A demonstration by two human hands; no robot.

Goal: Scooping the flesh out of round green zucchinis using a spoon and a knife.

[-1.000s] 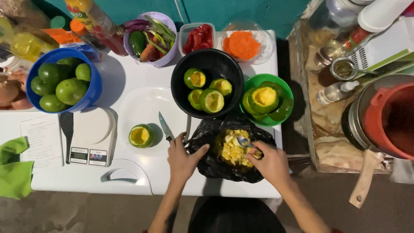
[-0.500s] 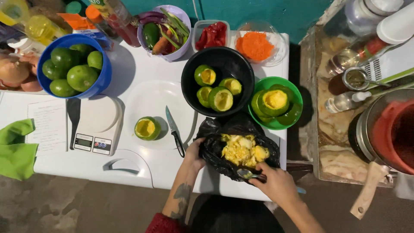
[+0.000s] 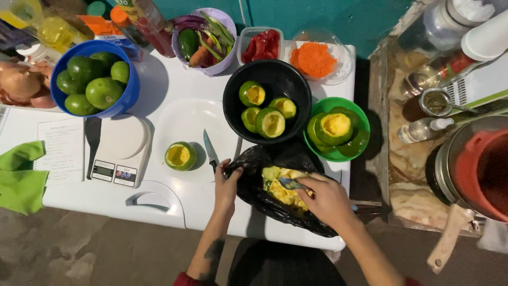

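My left hand [image 3: 226,182] grips the rim of a black plastic bag [image 3: 264,204] that lies open at the table's front edge. My right hand [image 3: 327,198] is over the bag and holds a spoon [image 3: 290,183], whose bowl rests on yellow-green squash scraps [image 3: 279,186] inside the bag. A black bowl [image 3: 296,85] just behind holds several hollowed green squash. A green bowl [image 3: 360,143] to its right holds hollowed pieces too. One hollowed half squash [image 3: 180,155] stands on the white table [image 3: 185,122] next to a knife [image 3: 210,150].
A blue bowl of whole green squash [image 3: 95,85] and a kitchen scale [image 3: 119,153] stand at left, with a green cloth [image 3: 21,175] beside. Vegetables in a lilac bowl [image 3: 206,37], red peppers [image 3: 262,46] and grated carrot [image 3: 313,59] line the back. A red pot [image 3: 484,169] stands right.
The view has shifted. My right hand has come up from the bag's front edge to above its middle with the spoon. My left hand stays on the bag's rim.
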